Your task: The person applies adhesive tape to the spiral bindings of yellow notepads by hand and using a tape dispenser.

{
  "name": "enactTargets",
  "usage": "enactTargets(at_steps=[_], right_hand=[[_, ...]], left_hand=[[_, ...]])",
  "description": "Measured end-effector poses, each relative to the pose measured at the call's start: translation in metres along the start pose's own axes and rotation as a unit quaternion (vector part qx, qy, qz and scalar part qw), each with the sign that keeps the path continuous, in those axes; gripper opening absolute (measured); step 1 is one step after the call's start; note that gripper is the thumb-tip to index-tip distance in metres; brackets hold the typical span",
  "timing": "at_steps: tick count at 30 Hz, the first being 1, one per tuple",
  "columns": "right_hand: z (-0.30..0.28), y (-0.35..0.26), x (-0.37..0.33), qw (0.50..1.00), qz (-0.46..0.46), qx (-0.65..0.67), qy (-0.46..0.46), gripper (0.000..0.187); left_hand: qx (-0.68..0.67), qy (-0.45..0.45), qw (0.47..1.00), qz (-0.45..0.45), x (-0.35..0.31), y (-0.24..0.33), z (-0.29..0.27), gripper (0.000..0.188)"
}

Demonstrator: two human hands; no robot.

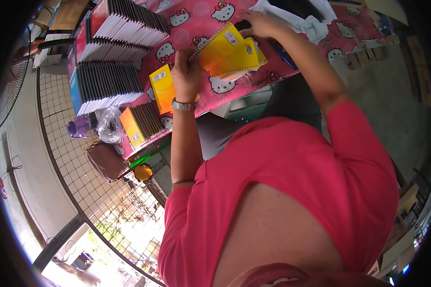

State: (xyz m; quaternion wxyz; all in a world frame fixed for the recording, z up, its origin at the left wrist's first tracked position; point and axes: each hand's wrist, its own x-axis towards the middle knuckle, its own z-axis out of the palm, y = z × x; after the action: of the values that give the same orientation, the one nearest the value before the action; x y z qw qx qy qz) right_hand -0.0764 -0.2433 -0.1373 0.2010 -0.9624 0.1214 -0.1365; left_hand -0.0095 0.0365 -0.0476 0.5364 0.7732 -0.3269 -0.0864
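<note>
A spiral-bound yellow notebook [219, 47] is tilted over the pink tablecloth, with the bent fingers of my left hand [186, 72] closed at its coiled left edge. My right hand [262, 25] reaches to the notebook's far right corner. Between its thumb and fingers sits a small dark thing, too hidden to name. Another yellow notebook [242, 60] lies just right of the first, on a small pile of loose-looking books. Left of my left wrist, a further yellow notebook [162, 89] rests on the cloth, partly covered by my forearm.
Tall stacks of black-coiled notebooks [109, 83] line the table's left side. Nearer stand a small yellow-covered stack [141, 123], clear plastic wrap [110, 125] and a purple bottle [79, 127]. White crumpled cloth or paper [313, 28] and a blue pen [287, 58] lie right. A brown pouch [105, 161] hangs low left.
</note>
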Motion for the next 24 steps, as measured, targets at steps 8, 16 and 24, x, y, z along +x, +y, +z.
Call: enactTargets(at_steps=[8,16,24], right_hand=[[-0.027,-0.012,-0.135,0.989,0.010,-0.069,0.131,0.046],[-0.066,-0.058,-0.151,0.972,0.043,0.123,0.194,0.053],[-0.071,-0.153,-0.117,0.955,-0.126,0.243,0.115,0.053]], left_hand=[[0.082,0.103,0.991,-0.007,-0.020,-0.011,0.008,0.016],[0.043,0.066,0.996,-0.028,-0.028,-0.002,0.012,0.024],[0.027,0.066,0.997,-0.009,-0.030,-0.010,0.015,0.015]])
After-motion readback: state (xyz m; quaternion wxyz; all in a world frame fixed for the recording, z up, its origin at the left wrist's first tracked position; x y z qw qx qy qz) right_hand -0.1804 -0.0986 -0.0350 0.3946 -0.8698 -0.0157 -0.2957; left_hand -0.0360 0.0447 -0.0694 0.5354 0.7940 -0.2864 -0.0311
